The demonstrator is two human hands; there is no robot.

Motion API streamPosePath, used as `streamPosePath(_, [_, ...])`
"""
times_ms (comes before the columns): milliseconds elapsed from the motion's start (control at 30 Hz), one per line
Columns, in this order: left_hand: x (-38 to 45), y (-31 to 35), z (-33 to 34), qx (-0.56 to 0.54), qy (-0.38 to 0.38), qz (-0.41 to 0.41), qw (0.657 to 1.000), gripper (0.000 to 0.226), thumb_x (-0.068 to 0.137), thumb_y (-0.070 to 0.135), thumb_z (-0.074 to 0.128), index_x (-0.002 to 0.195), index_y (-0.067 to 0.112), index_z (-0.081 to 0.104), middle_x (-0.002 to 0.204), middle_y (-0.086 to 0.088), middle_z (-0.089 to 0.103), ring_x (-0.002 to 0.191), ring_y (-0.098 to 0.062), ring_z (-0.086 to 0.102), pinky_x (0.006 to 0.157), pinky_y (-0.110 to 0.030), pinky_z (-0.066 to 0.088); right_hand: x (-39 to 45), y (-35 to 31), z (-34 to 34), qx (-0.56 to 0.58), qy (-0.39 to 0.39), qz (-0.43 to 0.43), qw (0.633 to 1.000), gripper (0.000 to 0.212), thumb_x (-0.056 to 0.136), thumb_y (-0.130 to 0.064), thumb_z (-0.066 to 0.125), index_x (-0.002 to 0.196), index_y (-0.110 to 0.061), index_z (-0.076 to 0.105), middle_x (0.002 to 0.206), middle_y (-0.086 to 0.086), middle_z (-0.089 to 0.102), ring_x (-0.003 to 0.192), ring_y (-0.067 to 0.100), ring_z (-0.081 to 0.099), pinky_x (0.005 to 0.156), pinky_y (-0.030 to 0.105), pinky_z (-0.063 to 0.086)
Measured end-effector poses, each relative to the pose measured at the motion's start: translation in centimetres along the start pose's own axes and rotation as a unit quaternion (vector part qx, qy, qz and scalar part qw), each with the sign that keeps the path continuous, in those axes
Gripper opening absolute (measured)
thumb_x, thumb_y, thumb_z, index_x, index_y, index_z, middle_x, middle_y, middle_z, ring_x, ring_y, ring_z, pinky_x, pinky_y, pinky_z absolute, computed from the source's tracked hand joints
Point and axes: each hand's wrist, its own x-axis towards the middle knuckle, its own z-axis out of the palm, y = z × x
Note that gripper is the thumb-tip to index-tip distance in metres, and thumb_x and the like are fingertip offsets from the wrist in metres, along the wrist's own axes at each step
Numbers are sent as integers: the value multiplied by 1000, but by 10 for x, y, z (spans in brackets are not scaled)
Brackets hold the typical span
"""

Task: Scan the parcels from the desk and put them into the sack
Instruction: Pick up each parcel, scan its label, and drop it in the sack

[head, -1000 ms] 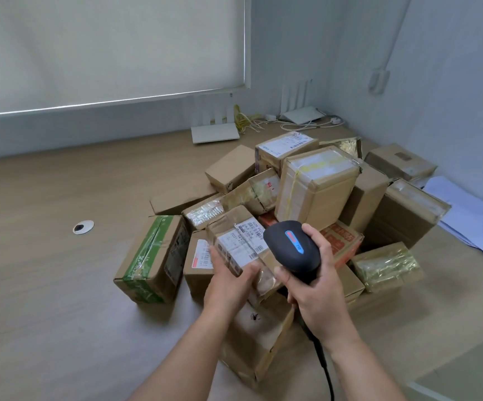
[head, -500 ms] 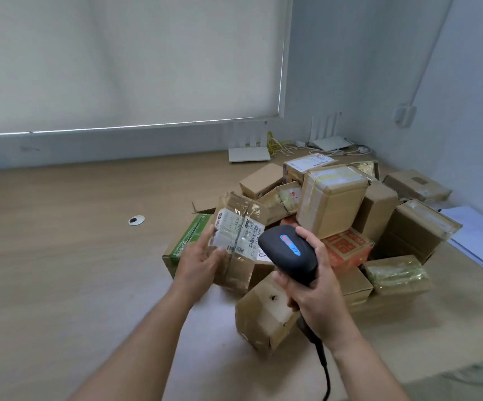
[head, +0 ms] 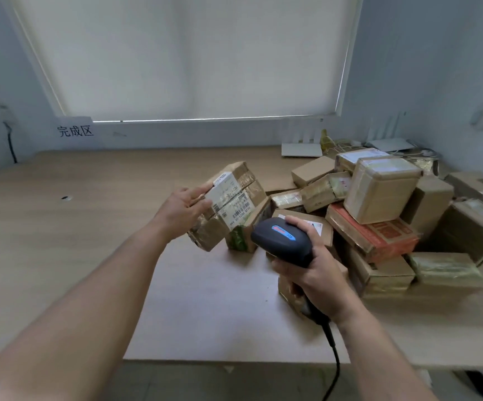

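the left hand (head: 181, 211) grips a taped parcel (head: 228, 205) by its left side, thumb on top and fingers curled round it, holding it tilted in the air above the desk (head: 90, 227). white labels with barcodes run across the face turned toward the camera. the right hand (head: 318, 277) is clamped round the handle of a black scanner (head: 282, 240), index finger lying along its top; the scanner's head sits just right of and below the parcel, not touching it. a black cable (head: 334, 360) drops from the handle past the near desk edge. the two hands are apart, the parcel between them.

the pile (head: 379, 215) of brown boxes fills the right side of the desk. a tall box (head: 382, 189) stands on a red-printed box (head: 379, 235), and a green-taped box (head: 241, 235) rests on the desk just behind the held parcel. two shiny wrapped packets lie at the pile's near right. at the far right two white routers (head: 301, 149) stand by the wall with tangled wires. a blind (head: 191, 53) covers the window, and a sign (head: 75, 131) with three characters is on the wall at far left. no sack shows in the view.
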Motion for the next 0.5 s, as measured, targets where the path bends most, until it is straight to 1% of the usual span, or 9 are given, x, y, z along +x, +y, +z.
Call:
streamPosePath(33, [-1,0,-5,10,3,3,1000,39,96,22,56,134,30,54,119,-2,49,105,-12,52,60,-4,43,0,-1,3,3,-7,-1,1000,74,77,1,77,125,-50,52,120,11,57,42,10,49,40,23,43])
streamPosePath(133, [-3,-4,-16,38,8,8,999,39,95,25,57,133,33,54,112,4,48,101,-7,50,67,-8,38,0,-2,10,17,-16,-6,1000,73,69,-9,76,124,-52,52,117,13,59,41,16,50,40,25,43])
streamPosePath(200, [-3,-6,-22,51,9,6,999,39,95,25,57,133,33,54,106,7,47,98,-5,48,66,-8,36,0,-4,12,12,-22,-12,1000,74,69,-11,77,124,-53,52,117,9,59,46,16,56,42,27,46])
streamPosePath(267, [-3,-8,-26,66,6,8,998,40,95,25,57,134,33,54,106,6,46,102,-9,47,67,-11,36,1,-4,12,-3,-26,-18,999,74,69,-13,79,123,-56,52,119,1,57,53,13,61,46,25,50])
streamPosePath(300, [-3,-9,-27,73,5,9,997,40,95,25,57,134,33,54,106,6,46,104,-11,47,68,-12,36,1,-4,13,-3,-27,-17,999,74,69,-13,79,123,-56,52,117,1,58,52,13,60,46,25,49])
streamPosePath(400, [-5,-9,-30,75,12,8,997,40,95,26,57,134,34,53,105,8,45,106,-14,46,71,-15,38,2,-4,16,8,-28,-9,1000,75,69,-13,78,123,-57,51,114,8,59,46,13,55,42,26,45])
streamPosePath(433, [-6,-9,-30,75,14,8,997,41,95,26,57,135,34,52,108,5,45,108,-16,46,76,-18,41,2,-5,16,7,-27,-12,1000,75,69,-13,78,124,-57,51,115,8,59,46,12,55,42,26,45])
streamPosePath(500, [-10,-9,-30,58,13,1,998,48,94,24,58,140,34,46,118,-5,46,112,-23,49,88,-32,48,1,-6,17,9,-20,-18,1000,75,69,-17,79,126,-56,50,118,6,58,49,10,57,44,26,46])
